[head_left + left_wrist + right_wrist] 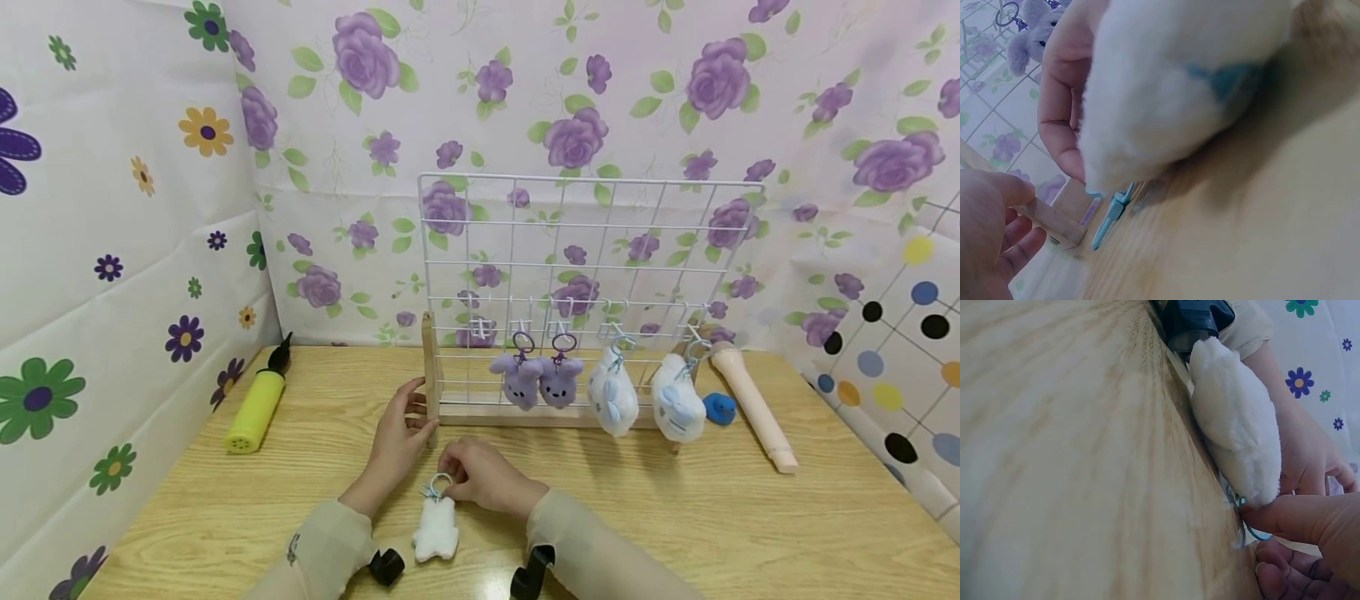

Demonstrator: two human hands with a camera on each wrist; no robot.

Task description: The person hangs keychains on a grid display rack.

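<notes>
My right hand (487, 475) pinches the light-blue ring (441, 482) of a white plush keychain (437, 529), which lies on the table in front of the rack. Its blue clasp (1109, 219) shows in the left wrist view. Up close, the white plush (1235, 419) lies between the two forearms in the right wrist view. My left hand (401, 433) holds the left wooden post (431, 367) of a white wire grid rack (577, 267), thumb in front and fingers behind. Two purple plush keychains (558, 382) and two white-and-blue ones (678, 400) hang from its hooks.
A yellow hand pump (257, 408) with a black nozzle lies at the left. Right of the rack are a small blue object (720, 408) and a pale pink tube-like object (753, 408). Flowered cloth (337, 208) stands behind; a dotted grid panel (900, 350) is at the right.
</notes>
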